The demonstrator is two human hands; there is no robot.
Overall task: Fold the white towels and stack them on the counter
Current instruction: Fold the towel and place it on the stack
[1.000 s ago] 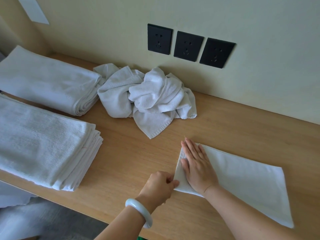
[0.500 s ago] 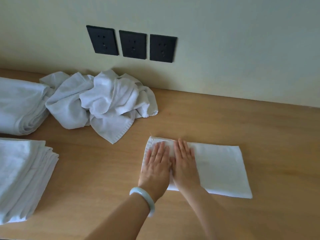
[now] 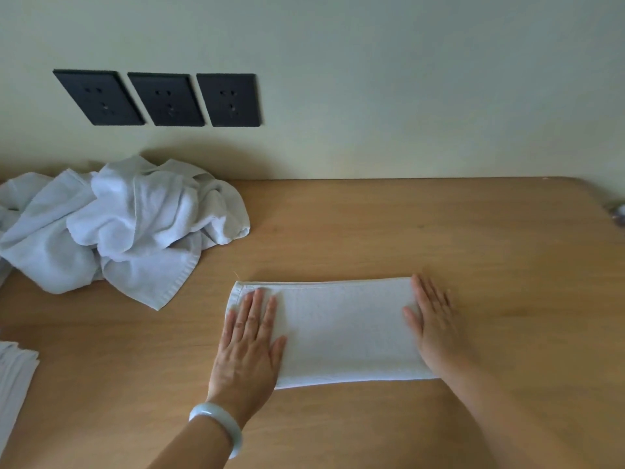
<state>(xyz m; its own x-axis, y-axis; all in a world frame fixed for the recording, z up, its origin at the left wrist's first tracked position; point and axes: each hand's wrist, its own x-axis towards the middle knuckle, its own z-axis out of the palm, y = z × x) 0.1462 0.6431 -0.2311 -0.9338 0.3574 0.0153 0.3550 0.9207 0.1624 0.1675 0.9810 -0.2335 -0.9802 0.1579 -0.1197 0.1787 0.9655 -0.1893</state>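
Observation:
A folded white towel lies flat on the wooden counter in front of me. My left hand, with a pale bangle on the wrist, presses flat on the towel's left end, fingers straight. Over the towel's right end lies my right hand, also flat with straight fingers. A heap of crumpled white towels sits at the back left against the wall. The corner of a stack of folded towels shows at the left edge.
Three black wall sockets are set in the wall above the heap. The counter's rounded right corner carries a small shiny object at the frame edge. Bare wood stretches to the right of the towel.
My right hand has slid from beside the left hand to the towel's right end. The left hand stays pressed on the left end. The view has shifted right.

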